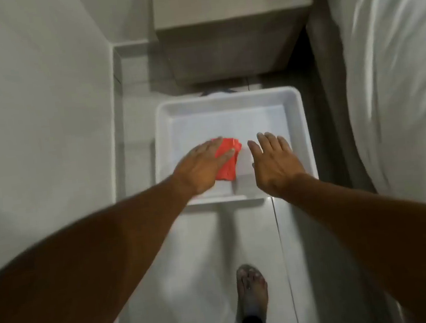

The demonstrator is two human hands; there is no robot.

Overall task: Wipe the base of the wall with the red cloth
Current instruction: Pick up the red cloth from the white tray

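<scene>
A folded red cloth [45, 180] lies inside a white rectangular tray [226, 101] on the floor. My left hand [202, 168] hovers flat over the cloth's left part, fingers spread, and hides some of it; whether it touches the cloth I cannot tell. My right hand [275, 162] is spread flat above the tray's right half, holding nothing. The wall [29, 116] runs along the left, and its base [121, 134] meets the floor just left of the tray.
A grey bedside cabinet [232, 39] stands beyond the tray. A bed with white bedding [395, 74] fills the right side. My bare foot [253, 292] stands on the narrow strip of white tiled floor [192, 270] between wall and bed.
</scene>
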